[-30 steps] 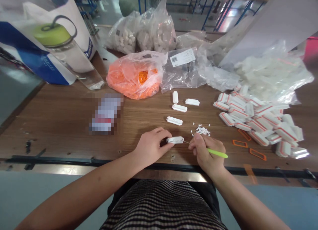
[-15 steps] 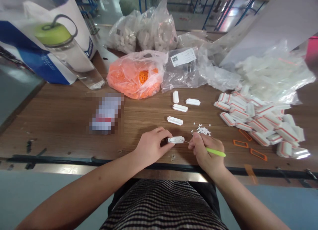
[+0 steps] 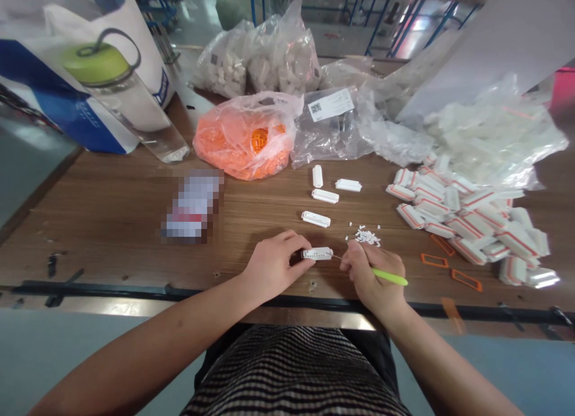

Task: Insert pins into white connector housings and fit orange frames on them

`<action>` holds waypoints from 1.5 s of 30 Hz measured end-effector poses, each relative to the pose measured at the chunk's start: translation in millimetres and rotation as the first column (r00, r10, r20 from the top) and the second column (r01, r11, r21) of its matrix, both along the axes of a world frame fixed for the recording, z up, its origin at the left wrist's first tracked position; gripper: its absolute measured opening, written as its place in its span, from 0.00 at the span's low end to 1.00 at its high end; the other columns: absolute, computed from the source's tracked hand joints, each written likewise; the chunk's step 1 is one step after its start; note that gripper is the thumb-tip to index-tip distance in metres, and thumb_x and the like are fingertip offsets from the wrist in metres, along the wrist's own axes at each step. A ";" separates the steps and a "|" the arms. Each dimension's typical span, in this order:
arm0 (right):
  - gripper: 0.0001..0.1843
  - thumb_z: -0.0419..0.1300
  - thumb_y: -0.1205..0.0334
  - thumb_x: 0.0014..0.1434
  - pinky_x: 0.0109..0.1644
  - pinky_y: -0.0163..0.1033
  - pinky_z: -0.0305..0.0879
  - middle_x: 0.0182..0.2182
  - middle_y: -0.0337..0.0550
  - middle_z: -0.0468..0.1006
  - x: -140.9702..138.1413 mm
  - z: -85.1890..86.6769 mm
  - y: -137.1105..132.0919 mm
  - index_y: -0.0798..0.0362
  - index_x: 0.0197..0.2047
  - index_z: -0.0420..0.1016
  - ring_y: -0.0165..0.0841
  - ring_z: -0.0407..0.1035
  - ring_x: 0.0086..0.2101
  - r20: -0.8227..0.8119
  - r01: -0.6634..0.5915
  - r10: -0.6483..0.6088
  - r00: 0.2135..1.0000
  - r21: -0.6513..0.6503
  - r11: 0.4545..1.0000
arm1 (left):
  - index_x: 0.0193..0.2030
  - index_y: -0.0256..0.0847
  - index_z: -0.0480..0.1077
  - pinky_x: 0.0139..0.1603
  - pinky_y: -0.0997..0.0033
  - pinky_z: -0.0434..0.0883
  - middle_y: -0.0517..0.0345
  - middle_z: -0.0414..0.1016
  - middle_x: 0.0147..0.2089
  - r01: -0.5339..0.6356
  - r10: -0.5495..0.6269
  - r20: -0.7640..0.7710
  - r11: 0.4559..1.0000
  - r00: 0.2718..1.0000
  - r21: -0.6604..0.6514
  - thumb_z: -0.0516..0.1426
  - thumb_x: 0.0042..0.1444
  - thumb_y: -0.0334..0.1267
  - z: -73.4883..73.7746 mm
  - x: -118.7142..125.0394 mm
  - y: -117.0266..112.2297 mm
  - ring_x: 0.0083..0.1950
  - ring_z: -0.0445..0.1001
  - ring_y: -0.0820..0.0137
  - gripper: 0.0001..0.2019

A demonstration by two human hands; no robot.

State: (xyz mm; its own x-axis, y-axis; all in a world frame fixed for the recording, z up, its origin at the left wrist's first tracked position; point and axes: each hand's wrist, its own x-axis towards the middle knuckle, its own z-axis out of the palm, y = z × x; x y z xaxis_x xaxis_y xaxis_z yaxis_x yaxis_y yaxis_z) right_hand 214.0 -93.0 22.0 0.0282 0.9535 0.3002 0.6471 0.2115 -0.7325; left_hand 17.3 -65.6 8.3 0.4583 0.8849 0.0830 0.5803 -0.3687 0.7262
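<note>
My left hand (image 3: 281, 263) pinches the left end of a small white plastic housing (image 3: 320, 254) with a row of holes along its face. In my right hand (image 3: 372, 272) is a thin metal pick with a lime-green handle (image 3: 390, 277), held like a pen. The pick's tip meets the right end of the housing. Just beyond my right fingers lies a little heap of tiny white pegs (image 3: 367, 235), a few of them scattered apart. Several more white housings (image 3: 315, 218) lie on the wooden table (image 3: 112, 224) beyond my hands.
To the right is a pile of white cases with orange seams (image 3: 476, 215), with orange frames (image 3: 466, 279) beside it. Behind stand an orange-filled bag (image 3: 245, 134), clear bags of white parts (image 3: 265, 62) and a green-capped bottle (image 3: 135, 110). A blurred rectangular item (image 3: 193, 206) lies left.
</note>
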 end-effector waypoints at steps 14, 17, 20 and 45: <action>0.25 0.51 0.61 0.65 0.24 0.32 0.61 0.11 0.34 0.69 0.2 -0.9 -0.5 0.51 0.17 0.69 0.24 0.64 0.15 -0.017 0.027 -0.027 1.000 -0.001 1.000 | 0.38 0.42 0.74 0.32 0.73 0.64 0.62 0.73 0.35 -0.004 0.004 -0.004 1.000 1.000 -0.001 0.62 0.56 0.36 2.3 -0.4 0.6 0.29 0.67 0.75 0.04; 0.25 0.50 0.61 0.66 0.24 0.32 0.61 0.13 0.34 0.71 2.1 -2.9 -2.6 0.51 0.17 0.70 0.23 0.64 0.14 -0.066 0.052 -0.052 0.996 -0.001 0.999 | 0.39 0.42 0.74 0.31 0.73 0.64 0.63 0.73 0.36 -0.003 0.003 0.002 1.000 1.000 -0.009 0.63 0.55 0.35 1.6 -0.6 1.2 0.28 0.67 0.75 0.05; 0.25 0.51 0.62 0.66 0.24 0.31 0.61 0.14 0.34 0.72 2.9 -3.8 -4.0 0.52 0.17 0.70 0.23 0.64 0.14 -0.079 0.038 -0.038 0.996 0.005 0.999 | 0.39 0.42 0.74 0.30 0.73 0.63 0.63 0.73 0.35 -0.005 0.005 0.013 1.000 1.000 -0.009 0.63 0.55 0.34 0.3 -0.9 1.5 0.27 0.66 0.76 0.05; 0.25 0.51 0.61 0.65 0.25 0.32 0.61 0.12 0.34 0.70 1.3 -3.8 -2.9 0.51 0.17 0.70 0.24 0.65 0.15 -0.057 0.038 -0.039 0.998 -0.012 0.999 | 0.40 0.43 0.74 0.31 0.73 0.65 0.63 0.74 0.36 -0.001 0.001 -0.001 1.000 1.000 0.027 0.63 0.56 0.36 -3.1 -0.8 0.1 0.28 0.67 0.75 0.05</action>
State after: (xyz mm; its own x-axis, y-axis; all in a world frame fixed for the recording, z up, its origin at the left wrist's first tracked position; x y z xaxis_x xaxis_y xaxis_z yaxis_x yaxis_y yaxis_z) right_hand 215.3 -96.0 18.2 0.0821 0.9546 0.2864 0.6115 0.1787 -0.7708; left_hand 16.5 -65.5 5.2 0.4574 0.8829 0.1064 0.5811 -0.3873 0.7157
